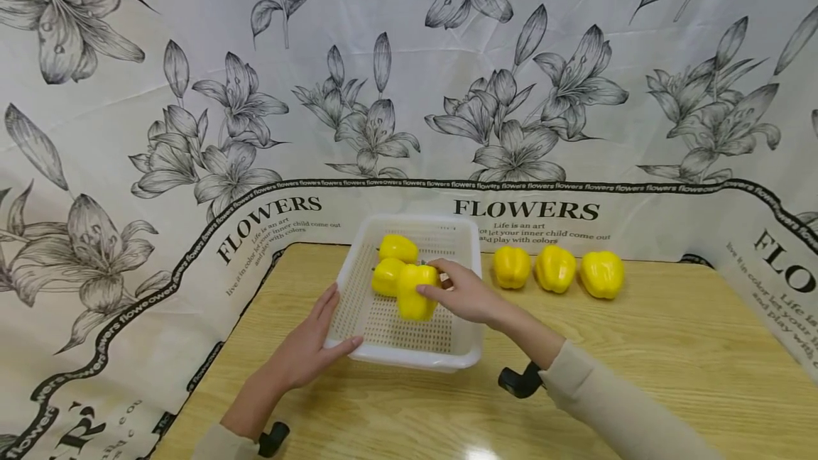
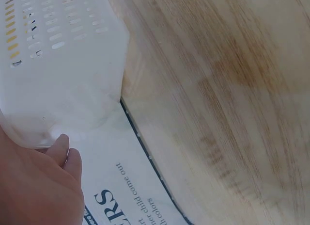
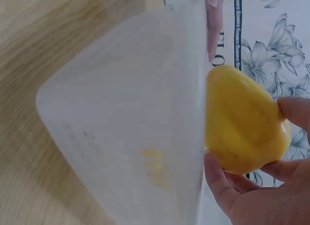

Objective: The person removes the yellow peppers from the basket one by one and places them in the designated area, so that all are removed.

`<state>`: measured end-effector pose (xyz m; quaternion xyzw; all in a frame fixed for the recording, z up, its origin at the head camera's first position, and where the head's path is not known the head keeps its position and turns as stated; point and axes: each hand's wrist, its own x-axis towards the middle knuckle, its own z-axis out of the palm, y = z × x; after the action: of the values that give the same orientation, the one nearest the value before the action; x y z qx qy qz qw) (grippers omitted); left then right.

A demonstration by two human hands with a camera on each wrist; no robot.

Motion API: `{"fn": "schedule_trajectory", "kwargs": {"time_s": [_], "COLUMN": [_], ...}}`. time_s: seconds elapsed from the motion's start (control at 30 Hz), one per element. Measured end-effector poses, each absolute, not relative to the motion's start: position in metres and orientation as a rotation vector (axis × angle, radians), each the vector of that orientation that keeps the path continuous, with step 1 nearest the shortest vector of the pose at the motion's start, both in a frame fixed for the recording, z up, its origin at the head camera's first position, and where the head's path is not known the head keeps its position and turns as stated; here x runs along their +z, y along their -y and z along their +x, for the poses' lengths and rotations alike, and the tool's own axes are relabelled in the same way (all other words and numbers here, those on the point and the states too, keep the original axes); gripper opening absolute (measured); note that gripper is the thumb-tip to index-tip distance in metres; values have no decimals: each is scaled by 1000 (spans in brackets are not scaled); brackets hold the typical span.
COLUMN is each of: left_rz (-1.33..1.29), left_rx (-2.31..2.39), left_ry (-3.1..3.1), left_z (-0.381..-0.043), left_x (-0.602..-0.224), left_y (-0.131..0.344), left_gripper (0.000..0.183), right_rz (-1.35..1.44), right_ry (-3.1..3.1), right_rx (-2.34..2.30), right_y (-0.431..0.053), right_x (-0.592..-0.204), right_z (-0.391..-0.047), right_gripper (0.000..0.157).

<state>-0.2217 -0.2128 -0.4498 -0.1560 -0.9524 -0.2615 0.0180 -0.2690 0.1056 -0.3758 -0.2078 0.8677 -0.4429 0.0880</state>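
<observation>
My right hand [image 1: 461, 292] holds a yellow bell pepper [image 1: 417, 297] over the inside of a white perforated plastic basket [image 1: 415, 359]. In the right wrist view, thumb and fingers pinch this pepper [image 3: 244, 120] just above the basket's rim. Two more yellow bell peppers [image 1: 397, 248] lie inside the basket, close beside the held one. At the basket's front left corner, my left hand [image 1: 307, 346] grips the rim, its thumb on the front edge and its fingers along the left side. The left wrist view shows part of that hand [image 2: 41, 186] against the basket's wall [image 2: 72, 94].
Right of the basket, three yellow bell peppers [image 1: 554, 269] stand in a row on the wooden table [image 1: 639, 360]. A white cloth [image 1: 396, 197] with printed flowers hangs behind and at the sides. Black wrist mounts [image 1: 520, 380] show near both sleeves.
</observation>
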Motion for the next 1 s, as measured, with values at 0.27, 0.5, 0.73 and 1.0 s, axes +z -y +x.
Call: {"fn": "schedule_trajectory", "kwargs": {"time_s": [0.27, 0.5, 0.73, 1.0], "left_rz": [-488, -494, -495, -496], "left_rx": [-813, -804, -803, -811], "left_ry": [2962, 2953, 2950, 2951], "left_z": [-221, -221, -221, -222], "left_x": [-449, -449, -449, -451], "left_y": [212, 213, 214, 214], "left_gripper": [107, 105, 106, 107], "right_rz": [-585, -573, -629, -595], "right_ry": [-2601, -2621, -2537, -2477], "right_rx": [-1282, -1303, -1388, -1439], "right_y": [-143, -169, -187, -206], "right_x": [-369, -368, -366, -366], "right_z": [-270, -270, -269, -269], "right_gripper": [68, 68, 61, 63]}}
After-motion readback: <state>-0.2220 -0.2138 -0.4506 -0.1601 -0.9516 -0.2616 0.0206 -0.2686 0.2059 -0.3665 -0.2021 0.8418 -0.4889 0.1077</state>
